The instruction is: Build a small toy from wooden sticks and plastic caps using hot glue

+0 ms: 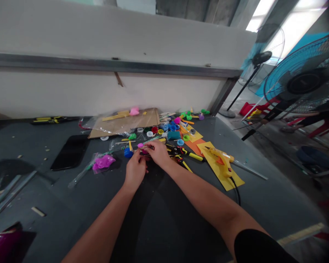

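Both hands meet near the middle of the dark table [153, 219]. My left hand [135, 170] has its fingers pinched at a small pink piece [140, 145]. Beside it, my right hand [157, 153] is closed on the same small pink item, its fingertips almost touching the left ones. The item's exact shape is hidden by the fingers. A blue cap [128, 152] lies just left of the fingertips, and black-and-yellow pliers [193, 155] lie right of the right hand.
A yellow glue gun [222, 160] rests on yellow sheets [233, 182]. Coloured caps and cardboard [145, 122] lie behind the hands. At left are a phone [70, 152] and a purple lump in plastic [103, 162]. A fan [304, 82] stands beyond the table's right edge.
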`<state>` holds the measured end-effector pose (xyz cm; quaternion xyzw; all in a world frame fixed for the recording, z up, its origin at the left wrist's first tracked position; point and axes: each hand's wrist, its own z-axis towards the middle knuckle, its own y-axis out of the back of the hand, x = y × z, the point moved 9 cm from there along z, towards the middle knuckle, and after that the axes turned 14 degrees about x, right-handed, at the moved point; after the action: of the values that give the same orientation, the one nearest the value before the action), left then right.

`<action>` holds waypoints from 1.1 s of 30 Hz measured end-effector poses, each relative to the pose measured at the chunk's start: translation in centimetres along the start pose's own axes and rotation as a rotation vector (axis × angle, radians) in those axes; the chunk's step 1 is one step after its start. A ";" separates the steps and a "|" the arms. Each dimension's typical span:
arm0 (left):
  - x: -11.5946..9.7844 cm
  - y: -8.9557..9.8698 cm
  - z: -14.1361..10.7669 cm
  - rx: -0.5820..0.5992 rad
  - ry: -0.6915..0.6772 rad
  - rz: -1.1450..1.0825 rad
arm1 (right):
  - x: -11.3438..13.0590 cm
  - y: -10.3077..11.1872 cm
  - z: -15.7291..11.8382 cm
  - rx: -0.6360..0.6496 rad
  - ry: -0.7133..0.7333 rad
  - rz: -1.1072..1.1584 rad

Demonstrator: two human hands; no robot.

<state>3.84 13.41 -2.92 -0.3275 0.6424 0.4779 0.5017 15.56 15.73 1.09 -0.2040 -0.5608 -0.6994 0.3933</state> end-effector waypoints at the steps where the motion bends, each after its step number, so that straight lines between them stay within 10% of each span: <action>1: 0.0 0.0 0.0 -0.002 0.002 -0.003 | 0.0 0.0 0.0 -0.003 -0.003 0.001; 33: 0.0 0.1 0.0 0.010 0.029 0.037 | -0.1 -0.2 0.1 0.010 -0.040 0.020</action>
<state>3.74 13.44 -2.93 -0.3199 0.6579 0.4790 0.4852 15.43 15.84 0.94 -0.2215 -0.5700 -0.6883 0.3901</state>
